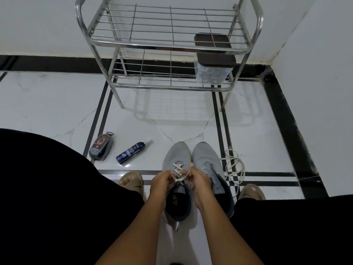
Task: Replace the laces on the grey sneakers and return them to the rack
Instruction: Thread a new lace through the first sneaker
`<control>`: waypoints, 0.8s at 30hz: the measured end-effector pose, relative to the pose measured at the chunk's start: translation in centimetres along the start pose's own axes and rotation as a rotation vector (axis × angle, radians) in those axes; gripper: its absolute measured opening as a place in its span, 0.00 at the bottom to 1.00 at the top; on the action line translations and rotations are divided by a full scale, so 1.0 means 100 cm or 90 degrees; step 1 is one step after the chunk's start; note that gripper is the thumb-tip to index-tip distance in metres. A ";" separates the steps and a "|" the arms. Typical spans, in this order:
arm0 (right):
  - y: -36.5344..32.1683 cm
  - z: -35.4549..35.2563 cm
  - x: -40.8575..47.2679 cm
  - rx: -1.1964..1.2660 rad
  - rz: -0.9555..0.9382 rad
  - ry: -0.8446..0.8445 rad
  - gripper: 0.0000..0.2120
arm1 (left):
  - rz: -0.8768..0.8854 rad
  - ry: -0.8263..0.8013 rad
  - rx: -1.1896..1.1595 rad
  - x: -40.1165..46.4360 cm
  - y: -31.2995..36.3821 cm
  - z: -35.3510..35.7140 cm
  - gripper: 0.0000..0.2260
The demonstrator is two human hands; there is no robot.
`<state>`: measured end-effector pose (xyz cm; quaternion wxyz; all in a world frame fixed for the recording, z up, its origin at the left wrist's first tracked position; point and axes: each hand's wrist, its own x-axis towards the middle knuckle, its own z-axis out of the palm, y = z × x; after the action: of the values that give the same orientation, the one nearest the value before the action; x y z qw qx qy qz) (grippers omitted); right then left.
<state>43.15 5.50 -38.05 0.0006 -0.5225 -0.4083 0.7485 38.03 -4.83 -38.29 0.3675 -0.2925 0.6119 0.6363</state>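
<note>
The two grey sneakers stand side by side on the floor [172,119], toes pointing away from the person, probably so that both hands reach the eyelets from above. The left sneaker [176,155] sits directly under the fingers. The left hand [161,181] and the right hand [198,180] each pinch one end of the white lace [178,171], which crosses the eyelets just beyond the fingertips; the fingers are curled on it, I think to pull it tight.

The right sneaker [205,155] lies just to the right of the right-hand fingers and has no lace yet. The loose lace [234,165] lies further to the right, near enough to pick up (it seems to wait for this shoe).

Well beyond the fingers stands the rack [254,48]. On its lower shelf is a clear box [210,75] with a dark lid; what is inside I cannot tell.
</note>
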 end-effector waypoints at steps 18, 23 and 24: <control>0.003 0.003 0.034 0.026 0.062 0.100 0.17 | -0.053 0.062 -0.196 0.032 0.001 -0.001 0.17; 0.007 0.001 0.032 0.131 0.076 0.129 0.16 | -0.079 0.046 -0.242 0.034 -0.004 -0.004 0.13; 0.006 0.000 0.033 0.092 0.069 0.123 0.17 | -0.072 0.033 -0.208 0.033 -0.005 -0.004 0.14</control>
<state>41.91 6.44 -40.97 0.0375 -0.6122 -0.3224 0.7210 36.55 -4.89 -41.28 0.3342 -0.3990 0.4922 0.6977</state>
